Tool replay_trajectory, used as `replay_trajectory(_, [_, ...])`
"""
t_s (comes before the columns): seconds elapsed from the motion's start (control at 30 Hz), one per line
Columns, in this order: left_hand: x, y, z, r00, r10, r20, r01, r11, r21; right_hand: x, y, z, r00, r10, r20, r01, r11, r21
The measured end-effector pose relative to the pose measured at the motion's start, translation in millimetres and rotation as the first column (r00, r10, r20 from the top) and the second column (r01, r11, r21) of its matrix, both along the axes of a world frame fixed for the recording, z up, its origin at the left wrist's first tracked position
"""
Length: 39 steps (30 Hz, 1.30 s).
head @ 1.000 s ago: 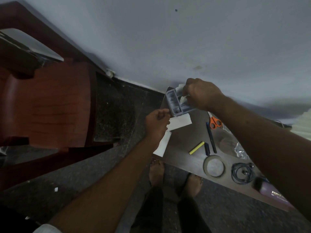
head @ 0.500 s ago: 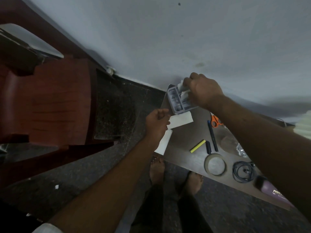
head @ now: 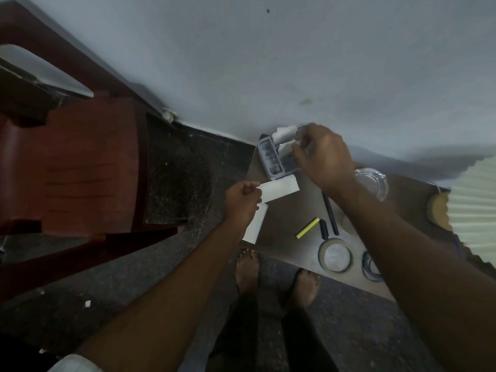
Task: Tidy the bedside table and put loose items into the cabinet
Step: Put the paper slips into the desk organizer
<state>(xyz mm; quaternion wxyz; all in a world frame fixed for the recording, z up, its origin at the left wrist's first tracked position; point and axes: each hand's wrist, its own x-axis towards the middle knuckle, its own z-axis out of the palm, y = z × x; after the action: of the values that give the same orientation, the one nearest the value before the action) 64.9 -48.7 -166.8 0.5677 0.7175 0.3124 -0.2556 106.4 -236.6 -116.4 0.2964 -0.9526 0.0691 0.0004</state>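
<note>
My right hand [head: 326,159] hovers over a grey compartment tray [head: 271,159] at the far corner of the bedside table [head: 284,226], pinching crumpled white tissue [head: 284,134] at the tray's top. My left hand [head: 243,202] grips a white paper slip [head: 280,189] at the table's left edge, and a second white slip [head: 255,226] hangs below it. On the tabletop lie a yellow highlighter [head: 307,228], a black cap [head: 324,229], a black pen [head: 330,213], a tape roll [head: 335,255] and a coiled black cable [head: 370,265].
A glass ashtray [head: 371,182] sits behind my right forearm. A pleated lampshade [head: 475,205] and its round base [head: 438,212] stand at the right. A red-brown wooden chair [head: 80,170] stands left on the dark floor. My bare feet [head: 248,269] are below the table edge.
My right hand has lifted and shifted right, drawing the white tissue up at the tray's top. The scissors are now hidden by my forearm, the ashtray and lamp have come into view.
</note>
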Motion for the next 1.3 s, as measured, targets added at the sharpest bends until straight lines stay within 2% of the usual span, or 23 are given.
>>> replay_trajectory(0.1, [-5.9, -0.4, -5.9, 1.0, -0.02, 0.002, 0.02, 0.999, 0.041, -22.1, 4.2, -9.6, 0.982, -0.189, -0.023, 0.191, 0.975, 0.11])
replay_trajectory(0.2, [-10.6, -2.3, -12.4, 0.999, -0.05, 0.004, 0.05, 0.994, 0.098, -45.7, 11.4, -31.1, 0.942, -0.284, -0.178, 0.312, 0.936, 0.163])
replay_trajectory(0.33, [-14.1, -5.7, -20.1, 0.995, -0.09, -0.038, 0.093, 0.992, 0.081, -66.0, 19.1, -62.1, 0.916, -0.214, -0.338, 0.28, 0.946, 0.162])
replay_trajectory(0.5, [-10.5, -10.9, -25.7, 0.993, -0.095, -0.074, 0.098, 0.995, 0.027, -65.5, 18.9, -82.3, 0.878, -0.159, -0.452, 0.25, 0.957, 0.148])
replay_trajectory(0.6, [-8.0, -12.5, -27.2, 0.989, -0.116, -0.092, 0.117, 0.993, 0.004, -62.4, 18.9, -90.2, 0.861, -0.167, -0.481, 0.283, 0.942, 0.181])
replay_trajectory(0.77, [-3.7, -12.7, -28.0, 0.986, -0.146, -0.077, 0.146, 0.989, -0.009, -60.4, 25.5, -99.9, 0.851, -0.25, -0.462, 0.348, 0.927, 0.139])
replay_trajectory(1.0, [-2.0, -10.3, -29.4, 0.987, -0.138, -0.086, 0.136, 0.99, -0.027, -61.7, 27.2, -110.5, 0.815, -0.343, -0.467, 0.492, 0.835, 0.245])
replay_trajectory(1.13, [-1.2, -8.7, -29.0, 0.986, -0.142, -0.083, 0.141, 0.99, -0.022, -61.5, 26.7, -115.7, 0.763, -0.356, -0.54, 0.587, 0.731, 0.348])
replay_trajectory(1.3, [0.9, -8.6, -27.6, 0.984, -0.152, -0.088, 0.152, 0.988, -0.015, -66.9, 23.4, -113.4, 0.653, -0.353, -0.67, 0.749, 0.431, 0.503])
